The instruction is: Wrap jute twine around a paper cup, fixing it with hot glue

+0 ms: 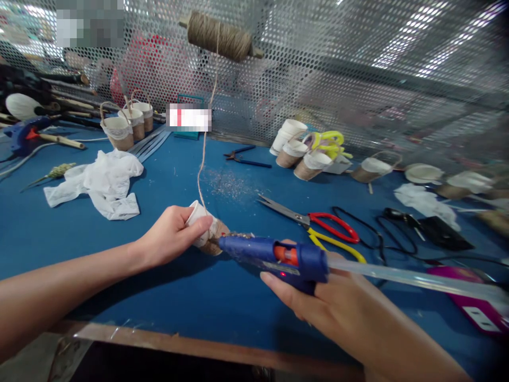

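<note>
My left hand (175, 233) is closed around a small paper cup (196, 217), which lies tilted with its white rim toward the upper left and a brown band round its lower part. A thin strand of twine (202, 159) runs down to the cup from a spool (218, 36) above. In my right hand (318, 302) is a blue glue gun (274, 254), its nozzle at the cup's brown side. A red light glows on the gun, and a long clear glue stick (397, 276) sticks out of its back. Whether the nozzle touches the cup I cannot tell.
Scissors (306, 218) with red and yellow handles lie beyond the gun, and pliers (246, 159) farther back. White lace (103, 183) is heaped at left. Several cups with twine handles (119, 132) stand near the mesh panel. A magenta power strip (469, 302) lies at right.
</note>
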`<act>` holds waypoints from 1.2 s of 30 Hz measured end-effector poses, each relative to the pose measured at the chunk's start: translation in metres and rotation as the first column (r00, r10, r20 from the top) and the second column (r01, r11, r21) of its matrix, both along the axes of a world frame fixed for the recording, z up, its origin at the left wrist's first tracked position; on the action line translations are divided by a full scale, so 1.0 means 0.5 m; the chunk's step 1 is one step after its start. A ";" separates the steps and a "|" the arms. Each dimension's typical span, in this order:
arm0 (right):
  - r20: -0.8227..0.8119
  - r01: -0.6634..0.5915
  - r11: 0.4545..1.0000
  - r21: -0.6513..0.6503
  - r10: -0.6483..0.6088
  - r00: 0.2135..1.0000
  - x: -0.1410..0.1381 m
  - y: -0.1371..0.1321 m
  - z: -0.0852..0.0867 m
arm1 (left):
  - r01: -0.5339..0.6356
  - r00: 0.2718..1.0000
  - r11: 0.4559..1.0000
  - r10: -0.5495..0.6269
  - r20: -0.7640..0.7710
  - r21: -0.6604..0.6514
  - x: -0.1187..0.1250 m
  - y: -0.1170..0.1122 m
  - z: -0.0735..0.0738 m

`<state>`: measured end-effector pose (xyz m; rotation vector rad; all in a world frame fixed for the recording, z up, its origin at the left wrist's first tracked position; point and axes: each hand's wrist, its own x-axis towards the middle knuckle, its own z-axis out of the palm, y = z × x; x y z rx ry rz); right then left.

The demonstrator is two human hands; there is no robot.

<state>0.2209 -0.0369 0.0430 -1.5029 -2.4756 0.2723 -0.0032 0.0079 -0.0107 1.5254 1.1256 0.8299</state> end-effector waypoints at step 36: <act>-0.036 -0.058 0.998 -0.031 0.056 0.998 0.010 0.017 0.010 | 0.026 0.992 0.994 -0.012 -0.124 0.105 -0.009 -0.007 0.002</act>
